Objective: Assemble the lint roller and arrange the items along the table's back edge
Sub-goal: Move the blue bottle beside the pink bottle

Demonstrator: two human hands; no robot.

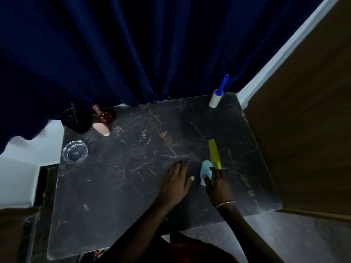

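The white lint roller with a blue plastic handle [217, 94] stands at the far right corner of the dark marbled counter [133, 186], roll end down, handle leaning up toward the navy curtain [114, 44]. Roll and handle appear joined, so the assembly looks done and the roller is already on the back edge.

Items not yet arranged: a yellow-green plastic comb [214, 153] lies right of centre, pointing near to far, and a pale blue rounded cap-like piece [205, 172] lies just beside its near end. What that piece belongs to cannot be told.

Right hand [218, 188]: fingers [220, 172] pinching the near end of the comb, thumb lying against the blue piece. Whether the blue piece is also gripped cannot be told. Left hand [174, 184]: palm down on the counter, fingers loosely spread, holding nothing.

Step in hand, by judgement: take up the comb and carry it to the far edge. To do it well, secure the thin comb by its spine before lifting, keep it low, and set it beside the roller without knocking the upright roll over.

Far left: a black round container [76, 120], a dark red box [104, 115] with a pink tube [100, 128] leaning at it, and a clear glass ashtray [75, 152] nearer. The box carries pale lettering, too small to read. No other brand or writing is legible.
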